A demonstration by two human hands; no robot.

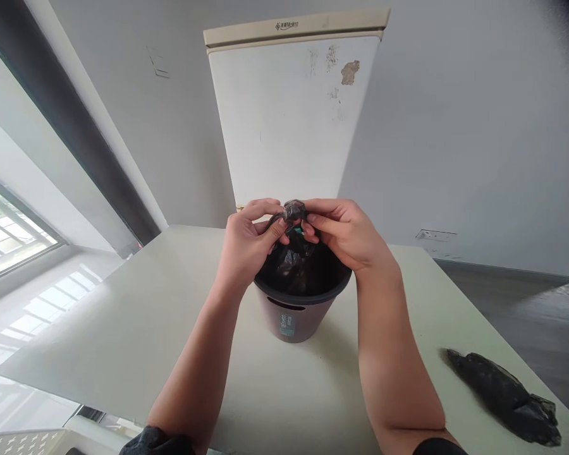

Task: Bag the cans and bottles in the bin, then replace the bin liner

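Between my hands, above a trash can, is the gathered top of a black plastic garbage bag (294,259). My left hand (253,230) pinches it from the left with thumb and fingers. From the right, my right hand (339,227) grips the same bunched plastic. The rest of the bag hangs down inside the trash can (291,316), which is mauve with a dark rim, a slot handle and a small teal label. Whether the bunched part is knotted I cannot tell.
A pale table (171,303) carries the can. Near its right edge lies another black plastic bag (507,398), folded up. A white fridge (294,120) stands behind the table. At the lower left is a white perforated basket (23,442).
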